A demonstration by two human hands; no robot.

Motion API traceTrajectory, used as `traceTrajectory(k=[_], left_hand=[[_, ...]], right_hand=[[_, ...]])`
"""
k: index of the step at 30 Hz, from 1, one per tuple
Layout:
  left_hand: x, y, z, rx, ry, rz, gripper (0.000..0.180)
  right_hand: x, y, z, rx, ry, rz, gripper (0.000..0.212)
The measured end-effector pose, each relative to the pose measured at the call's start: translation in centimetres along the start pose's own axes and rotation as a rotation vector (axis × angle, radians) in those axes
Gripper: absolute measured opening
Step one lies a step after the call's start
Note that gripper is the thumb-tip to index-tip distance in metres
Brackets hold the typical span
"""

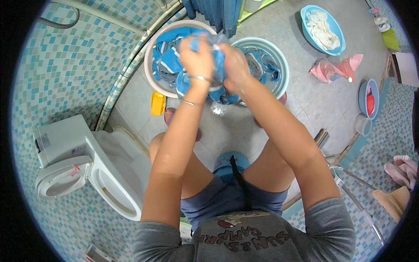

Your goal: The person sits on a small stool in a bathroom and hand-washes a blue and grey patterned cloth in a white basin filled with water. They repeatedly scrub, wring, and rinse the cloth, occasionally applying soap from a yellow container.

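Note:
A wet blue garment with grey parts and white stripes is bunched up between my hands, above the place where two basins meet. My left hand, with two bangles on its arm, is closed on it. Opposite, my right hand grips its other side; both are slightly blurred. In the pale pink basin on the left lies more blue striped cloth. The light blue basin on the right holds water and dark blue and grey cloth. Water shows on the floor below my hands.
A yellow box-like thing sits by the pink basin. The toilet stands at left. At far right are a blue basin with white cloth, a pink plastic bag and a small basin. A blue curtain hangs behind.

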State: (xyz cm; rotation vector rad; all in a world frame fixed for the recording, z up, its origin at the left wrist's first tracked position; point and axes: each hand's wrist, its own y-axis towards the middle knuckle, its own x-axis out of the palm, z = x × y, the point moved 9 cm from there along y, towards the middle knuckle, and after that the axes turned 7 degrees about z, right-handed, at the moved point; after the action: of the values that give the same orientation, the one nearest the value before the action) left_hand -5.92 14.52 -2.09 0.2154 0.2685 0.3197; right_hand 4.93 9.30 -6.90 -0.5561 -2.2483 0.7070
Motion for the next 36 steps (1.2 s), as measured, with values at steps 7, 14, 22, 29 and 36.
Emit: traceTrajectory(k=[7,14,22,29,36], left_hand=[[1.6,-3.9,4.4,0.27,-0.031,-0.044,0.026],[0.7,-4.0,8.0,0.396,-0.097,-0.145,0.025],[-0.9,0.7,0.6,-0.109,-0.002,-0.05,0.027],[-0.2,-0.2,1.5,0.011,0.011,-0.059,0.024],[1.4,-5.2,7.8,0.372,-0.078,-0.118,0.016]], right_hand=[[-1.4,2.1,-0.6,0.04,0.045,-0.064,0.025],[-1.4,2.6,1.4,0.011,0.047,-0.022,0.032],[0.8,-0.9,1.9,-0.029,-0.111,0.091,0.038],[-0.6,0.2,1.8,0.084,-0.108,0.136,0.032],[-2.4,3.7,0.3,0.162,0.223,-0.038,0.044]])
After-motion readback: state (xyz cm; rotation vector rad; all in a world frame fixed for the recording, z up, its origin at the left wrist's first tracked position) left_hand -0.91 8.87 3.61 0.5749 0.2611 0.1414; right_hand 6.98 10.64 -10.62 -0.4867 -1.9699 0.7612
